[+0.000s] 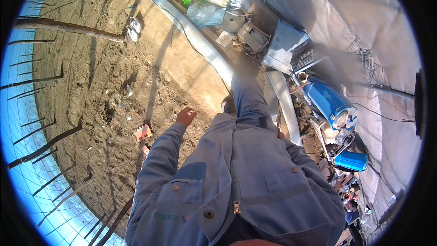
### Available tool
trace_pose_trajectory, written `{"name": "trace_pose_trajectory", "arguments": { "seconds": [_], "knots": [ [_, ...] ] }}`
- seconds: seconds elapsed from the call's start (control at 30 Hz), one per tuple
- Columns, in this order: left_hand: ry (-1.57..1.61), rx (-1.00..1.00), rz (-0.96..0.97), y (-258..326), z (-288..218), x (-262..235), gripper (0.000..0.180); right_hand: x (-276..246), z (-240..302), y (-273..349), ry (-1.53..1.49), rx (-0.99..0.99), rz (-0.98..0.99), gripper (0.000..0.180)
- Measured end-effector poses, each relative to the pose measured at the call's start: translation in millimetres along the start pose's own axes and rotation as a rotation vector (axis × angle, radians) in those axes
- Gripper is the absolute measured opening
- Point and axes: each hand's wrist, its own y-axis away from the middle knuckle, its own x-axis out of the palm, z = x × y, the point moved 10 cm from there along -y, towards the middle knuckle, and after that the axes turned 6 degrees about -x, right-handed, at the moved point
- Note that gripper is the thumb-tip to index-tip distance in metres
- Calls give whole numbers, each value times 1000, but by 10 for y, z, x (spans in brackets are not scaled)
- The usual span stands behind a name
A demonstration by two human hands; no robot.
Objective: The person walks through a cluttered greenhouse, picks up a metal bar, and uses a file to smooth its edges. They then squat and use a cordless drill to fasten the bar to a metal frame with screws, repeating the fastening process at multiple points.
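Note:
My left hand (185, 116) hangs out to the side over bare soil, its fingers loosely apart with nothing visible in them. A crumpled red-and-white wrapper (142, 133) on the ground is the thing nearest to it. Only a sliver of my right hand (281, 135) shows past the jacket, close to my right thigh; its fingers are hidden. I wear a grey zipped jacket (255, 168) and grey trousers (250, 102), with one leg stretched forward beside a pale raised strip (218, 61).
White shoes (134, 29) lie on the soil ahead, by a wooden pole (68, 28). To the right, a blue cylinder (325, 100), a metal box (286, 45) and a smaller blue container (350, 161) crowd along plastic sheeting (391, 123). Bags (207, 12) lie far ahead.

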Motion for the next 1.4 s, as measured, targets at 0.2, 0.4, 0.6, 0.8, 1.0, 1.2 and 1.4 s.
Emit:
{"name": "trace_pose_trajectory", "arguments": {
  "seconds": [0.2,0.4,0.6,0.8,1.0,1.2,1.4],
  "knots": [
    [42,-38,56,-810,-607,-380,56,263,1169,-642,116,-62,-34,53],
    [-28,-133,161,-1239,-980,-546,50,344,2439,-1530,219,-137,-78,57],
    [166,-149,142,-2267,-1690,-987,42,484,3180,-1891,-132,51,-7,57],
    [63,44,347,-2798,-2574,-1157,46,891,3511,-1608,127,17,14,47],
    [-241,253,533,-3011,-2282,-1278,57,1786,3341,-1071,39,-2,-94,46],
    [-469,372,547,-3194,-1645,-1860,75,2311,3848,-683,-91,59,-88,50],
    [-420,289,533,-3263,-1430,-2105,77,2524,3980,-673,-44,137,-90,48]
  ]
}}
